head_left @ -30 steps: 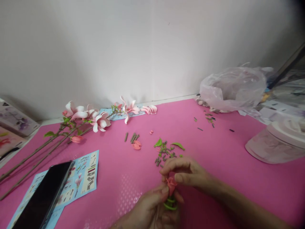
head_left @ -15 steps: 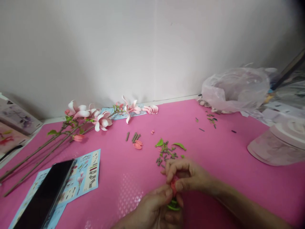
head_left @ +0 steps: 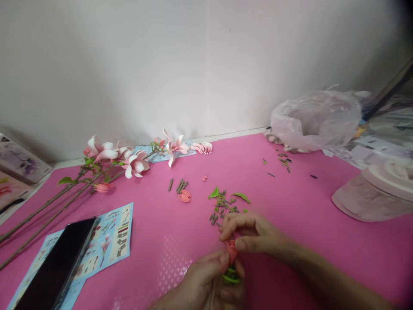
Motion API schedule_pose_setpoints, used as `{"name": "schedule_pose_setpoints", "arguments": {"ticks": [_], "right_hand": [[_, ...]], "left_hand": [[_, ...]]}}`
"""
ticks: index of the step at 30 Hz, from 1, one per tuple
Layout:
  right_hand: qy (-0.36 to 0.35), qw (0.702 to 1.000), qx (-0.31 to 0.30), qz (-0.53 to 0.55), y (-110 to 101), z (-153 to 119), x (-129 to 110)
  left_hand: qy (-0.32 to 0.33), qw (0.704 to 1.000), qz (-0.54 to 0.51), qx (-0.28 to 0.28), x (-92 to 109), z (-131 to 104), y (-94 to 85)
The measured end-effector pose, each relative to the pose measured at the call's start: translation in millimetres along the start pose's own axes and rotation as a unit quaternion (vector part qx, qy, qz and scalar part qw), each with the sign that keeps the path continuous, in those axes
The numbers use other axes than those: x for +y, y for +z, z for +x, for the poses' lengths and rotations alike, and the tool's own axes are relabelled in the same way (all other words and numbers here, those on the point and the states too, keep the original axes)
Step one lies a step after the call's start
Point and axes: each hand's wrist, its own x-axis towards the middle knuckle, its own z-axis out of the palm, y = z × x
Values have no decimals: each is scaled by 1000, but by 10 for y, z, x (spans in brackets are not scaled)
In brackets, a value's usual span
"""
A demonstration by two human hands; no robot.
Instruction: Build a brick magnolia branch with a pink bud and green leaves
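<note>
Low in the middle of the head view, my left hand (head_left: 206,275) is closed around a small toy flower bud (head_left: 231,250), coral pink with a green part (head_left: 231,275) below it. Thumb and fingers grip it at its sides. My right hand (head_left: 253,234) reaches in from the right, its thumb and curled fingers pinched at the bud's top. Just beyond the hands is a pile of small brown and green pieces (head_left: 222,200), with a green leaf (head_left: 241,197) beside it. Two coral petals (head_left: 185,196) and several brown sticks (head_left: 181,186) lie to the left.
Magnolia-like flower branches (head_left: 137,163) rest at the back left. A phone (head_left: 61,262) lies on an instruction sheet (head_left: 124,232). At right are a lidded translucent tub (head_left: 361,198), a plastic bag (head_left: 342,125) and scattered dark pieces (head_left: 285,162) on the pink mat (head_left: 290,202).
The view has shifted slightly. My right fingers have opened a little from the bud's top, so more of the pink shows. Both hands stay at the bud.
</note>
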Motion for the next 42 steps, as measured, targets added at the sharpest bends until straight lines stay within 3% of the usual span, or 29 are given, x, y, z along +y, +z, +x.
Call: {"name": "schedule_pose_setpoints", "arguments": {"ticks": [5, 13, 19, 31, 37, 42], "right_hand": [[-6, 999, 2, -39, -26, -8, 2], [2, 1000, 19, -16, 7, 0, 13], [11, 999, 23, -21, 4, -1, 7], [-1, 998, 50, -41, 40, -1, 18], [8, 999, -5, 46, 46, 18, 70], [23, 999, -4, 41, 62, 8, 30]], "left_hand": [[-11, 1000, 20, 18, 20, -6, 28], [3, 1000, 15, 26, 9, -8, 17], [-6, 1000, 8, -9, 23, -23, 27], [0, 1000, 9, 24, 14, -15, 56], [-12, 1000, 13, -9, 25, -18, 29], [14, 1000, -1, 16, 10, -12, 52]]}}
